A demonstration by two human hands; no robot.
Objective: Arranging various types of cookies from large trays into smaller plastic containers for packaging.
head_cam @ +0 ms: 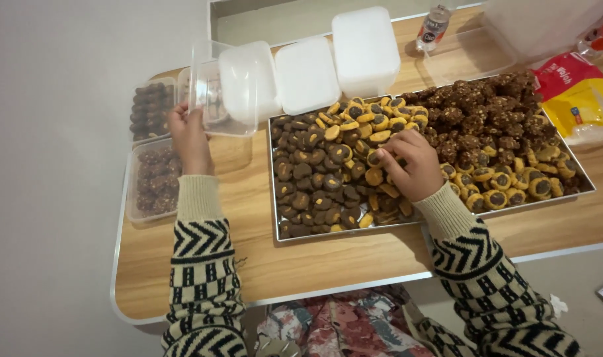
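Cookies (328, 165) fill tray (276, 225); lidded tubs (306, 73) crowd behind.

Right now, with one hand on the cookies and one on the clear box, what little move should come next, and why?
Probably close the right hand around a few cookies and carry them toward the clear box. That hand already rests on the pile in the metal tray, while the left hand holds the box tilted above the table, apparently empty and open.
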